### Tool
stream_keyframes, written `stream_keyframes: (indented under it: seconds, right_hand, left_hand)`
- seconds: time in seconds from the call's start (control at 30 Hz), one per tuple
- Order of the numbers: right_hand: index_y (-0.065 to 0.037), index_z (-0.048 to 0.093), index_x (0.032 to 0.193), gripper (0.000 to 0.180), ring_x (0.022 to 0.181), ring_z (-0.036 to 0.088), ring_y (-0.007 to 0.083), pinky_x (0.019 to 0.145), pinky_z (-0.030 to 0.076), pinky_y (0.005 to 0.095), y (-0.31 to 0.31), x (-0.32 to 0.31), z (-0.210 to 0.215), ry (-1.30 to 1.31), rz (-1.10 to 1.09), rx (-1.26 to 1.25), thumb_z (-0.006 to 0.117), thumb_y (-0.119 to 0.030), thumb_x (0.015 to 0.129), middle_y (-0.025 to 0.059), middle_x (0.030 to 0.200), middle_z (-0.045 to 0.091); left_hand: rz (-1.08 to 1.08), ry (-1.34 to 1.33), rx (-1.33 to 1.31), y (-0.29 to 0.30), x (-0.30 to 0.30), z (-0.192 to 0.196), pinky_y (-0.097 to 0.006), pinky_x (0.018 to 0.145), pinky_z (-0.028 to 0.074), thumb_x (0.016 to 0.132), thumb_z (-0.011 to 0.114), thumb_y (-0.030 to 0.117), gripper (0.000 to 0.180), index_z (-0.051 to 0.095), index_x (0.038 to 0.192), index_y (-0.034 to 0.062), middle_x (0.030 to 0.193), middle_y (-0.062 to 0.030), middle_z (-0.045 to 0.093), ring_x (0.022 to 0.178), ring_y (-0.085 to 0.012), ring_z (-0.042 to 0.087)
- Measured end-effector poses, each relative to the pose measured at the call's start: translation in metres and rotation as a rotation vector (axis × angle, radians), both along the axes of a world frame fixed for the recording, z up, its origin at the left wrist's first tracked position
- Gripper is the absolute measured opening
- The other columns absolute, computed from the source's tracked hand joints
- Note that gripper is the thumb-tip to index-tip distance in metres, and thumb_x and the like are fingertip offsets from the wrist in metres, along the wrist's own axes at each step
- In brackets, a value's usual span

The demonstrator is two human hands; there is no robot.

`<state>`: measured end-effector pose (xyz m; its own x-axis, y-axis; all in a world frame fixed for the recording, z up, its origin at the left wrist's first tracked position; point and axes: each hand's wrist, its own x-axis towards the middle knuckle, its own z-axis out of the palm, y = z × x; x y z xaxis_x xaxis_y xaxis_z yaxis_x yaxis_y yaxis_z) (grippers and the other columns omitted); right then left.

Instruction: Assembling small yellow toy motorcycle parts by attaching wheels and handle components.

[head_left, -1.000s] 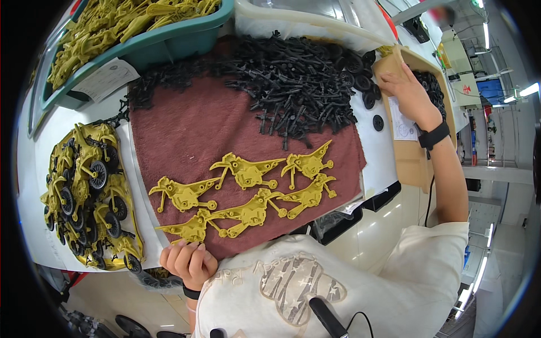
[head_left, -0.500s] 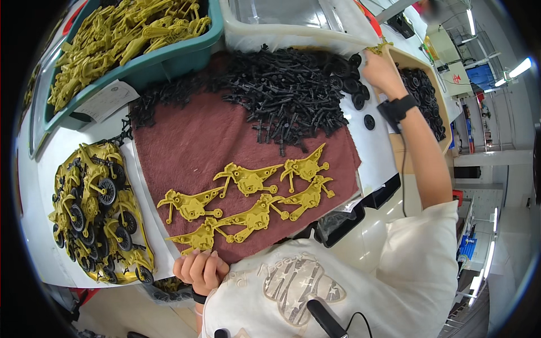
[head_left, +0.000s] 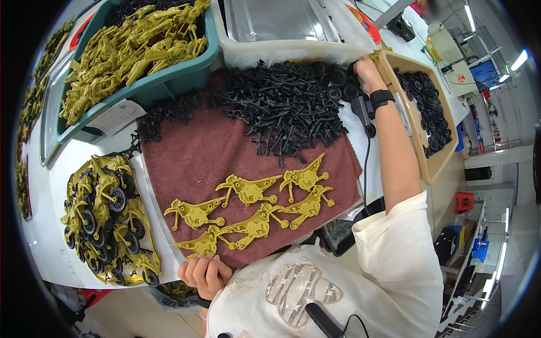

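Note:
On a maroon cloth [head_left: 180, 152] lie several yellow plastic motorbike-body pieces [head_left: 251, 190] in two rows. My left hand [head_left: 205, 274] rests at the cloth's near edge with its fingers curled, close below the nearest yellow piece [head_left: 205, 243]; its palm is hidden. At the far right my right hand [head_left: 367, 76] reaches in among loose black wheels [head_left: 334, 93], between the white tub and the tan bin. Its fingertips are mostly hidden, so I cannot see whether they grip a wheel. A heap of small black parts [head_left: 276, 107] spreads along the cloth's far side.
At the far left, a teal tub [head_left: 163, 79] is piled with yellow parts. Behind the black heap stands a translucent white tub [head_left: 282, 52]. A tan bin [head_left: 431, 166] of black wheels is at right. Assembled yellow toy motorbikes [head_left: 107, 219] are heaped at left.
My right hand has come down and left from the tan bin's far corner to the loose wheels. My left hand stays curled at the near edge. The whole view has shifted slightly.

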<state>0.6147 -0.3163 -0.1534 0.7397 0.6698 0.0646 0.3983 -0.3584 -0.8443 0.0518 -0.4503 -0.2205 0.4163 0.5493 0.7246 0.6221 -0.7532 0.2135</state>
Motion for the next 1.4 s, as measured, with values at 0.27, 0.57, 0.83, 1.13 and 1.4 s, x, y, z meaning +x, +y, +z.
stream_keyframes:
  seconds: [0.27,0.57,0.83,1.13,1.4]
  right_hand:
    - [0.004,0.055,0.128,0.05,0.117,0.058,0.0349,0.099,0.043,0.0348,-0.017,-0.005,0.009,-0.25,0.07,-0.385,0.043,-0.002,0.08,0.0265,0.122,0.062]
    - [-0.001,0.056,0.131,0.062,0.119,0.054,0.0251,0.101,0.039,0.029,-0.06,-0.048,0.02,-0.186,0.334,-0.366,0.047,0.004,0.07,0.0132,0.126,0.059]
    - [-0.014,0.054,0.135,0.041,0.128,0.047,0.0317,0.106,0.039,0.038,-0.058,-0.055,0.024,-0.384,0.695,-0.153,0.057,-0.018,0.094,0.0178,0.138,0.048]
    - [-0.008,0.054,0.132,0.045,0.119,0.054,0.036,0.102,0.042,0.041,-0.119,-0.086,0.085,-0.902,0.317,-0.216,0.063,-0.019,0.089,0.018,0.129,0.057]
    - [-0.005,0.054,0.13,0.039,0.107,0.06,0.039,0.089,0.047,0.0431,-0.175,-0.071,0.052,-0.853,-0.285,-0.408,0.054,-0.019,0.094,0.0209,0.121,0.062]
  left_hand:
    - [0.003,0.017,0.005,0.0,-0.002,-0.002,-0.042,0.078,0.042,0.08,0.062,0.003,0.014,0.06,0.092,0.0099,0.093,-0.006,0.059,0.084,-0.0255,0.058]
    - [0.016,0.028,0.009,0.0,0.0,-0.001,-0.042,0.079,0.042,0.079,0.061,0.003,0.015,0.06,0.092,0.0101,0.094,-0.0058,0.059,0.085,-0.0262,0.058]
    - [0.003,0.032,0.014,0.001,-0.002,-0.004,-0.043,0.079,0.042,0.079,0.059,0.003,0.017,0.06,0.094,0.0091,0.095,-0.0065,0.058,0.087,-0.0268,0.057]
    - [0.036,0.043,0.001,0.0,0.001,-0.003,-0.041,0.078,0.041,0.078,0.058,0.005,0.016,0.057,0.092,0.0121,0.092,-0.0036,0.058,0.085,-0.0241,0.056]
    - [0.028,0.09,-0.026,0.0,0.0,0.002,-0.039,0.079,0.039,0.076,0.059,0.004,0.019,0.053,0.09,0.0155,0.092,-0.0006,0.057,0.086,-0.021,0.055]
